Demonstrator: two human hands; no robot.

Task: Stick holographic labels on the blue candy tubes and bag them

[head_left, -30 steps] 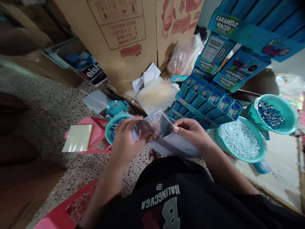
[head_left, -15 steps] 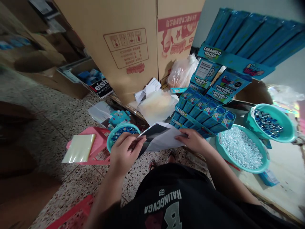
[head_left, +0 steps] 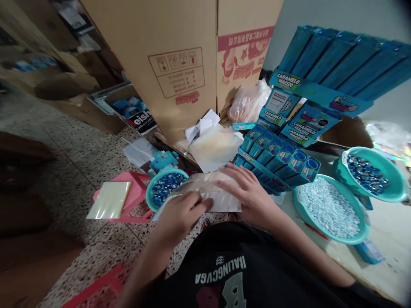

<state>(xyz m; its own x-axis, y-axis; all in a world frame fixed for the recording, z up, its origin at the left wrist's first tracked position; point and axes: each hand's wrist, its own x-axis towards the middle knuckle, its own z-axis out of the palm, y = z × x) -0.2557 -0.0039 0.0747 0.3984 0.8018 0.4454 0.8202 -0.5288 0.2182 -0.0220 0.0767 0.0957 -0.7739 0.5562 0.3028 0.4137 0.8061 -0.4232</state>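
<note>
A greyish-white paper sheet (head_left: 205, 183) is held in front of my torso, above the floor. My left hand (head_left: 181, 214) is closed on its left part, with thumb and curled fingers pressed on the paper. My right hand (head_left: 250, 194) lies over the right part with its fingers stretched out and apart; its thumb is hidden. Just beyond my left hand is a turquoise basin (head_left: 148, 194) of blue wrapped candies (head_left: 165, 187). Past my right hand stand blue display boxes (head_left: 279, 156) marked "Caramelo Macizo".
A pink stool (head_left: 136, 186) bears a stack of pale sheets (head_left: 111, 200) at left. On the right table, one turquoise basin (head_left: 298, 214) holds pale blue candies and another basin (head_left: 393, 175) dark blue ones. Tall cartons (head_left: 180, 30) stand ahead; loose papers (head_left: 212, 145) lie before them.
The sheet has turned from showing a dark patch to a pale grey face. My right hand has moved left over it, its fingers now spread. My left hand has shifted slightly right.
</note>
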